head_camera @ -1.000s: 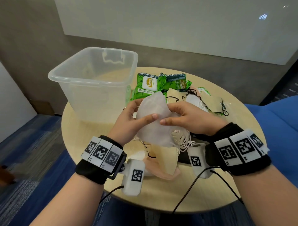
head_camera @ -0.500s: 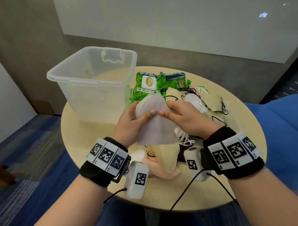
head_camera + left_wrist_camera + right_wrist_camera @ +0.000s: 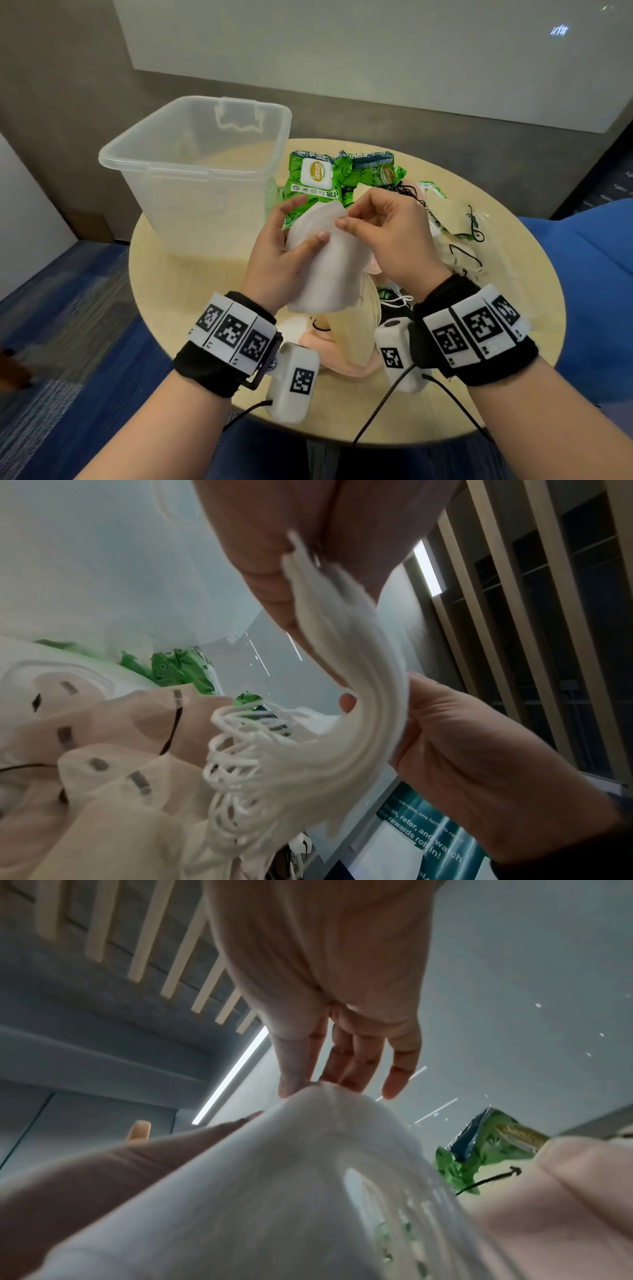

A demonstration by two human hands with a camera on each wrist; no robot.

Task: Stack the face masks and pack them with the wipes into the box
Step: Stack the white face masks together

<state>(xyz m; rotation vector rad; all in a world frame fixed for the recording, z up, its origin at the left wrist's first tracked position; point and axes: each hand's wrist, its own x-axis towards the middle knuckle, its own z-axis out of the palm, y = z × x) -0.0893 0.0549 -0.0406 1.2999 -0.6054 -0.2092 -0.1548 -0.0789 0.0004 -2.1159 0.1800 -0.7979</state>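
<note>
Above the round table, both hands hold a stack of white face masks. My left hand grips its left side with the thumb pressed across the front. My right hand pinches the stack's upper edge between thumb and fingertips. In the left wrist view the white mask stack shows many layers on edge, with white ear loops hanging from it. The right wrist view shows the white masks close up under my fingertips. Green wipes packs lie behind the hands. The clear plastic box stands at the left, with nothing in it.
Beige and pink masks lie on the table beneath my hands. More beige masks with black ear loops are strewn at the right. A blue seat borders the table on the right, and blue carpet lies below.
Both hands have lifted the white mask stack slightly and turned it more upright. My right hand has shifted from its right side up to the top edge.
</note>
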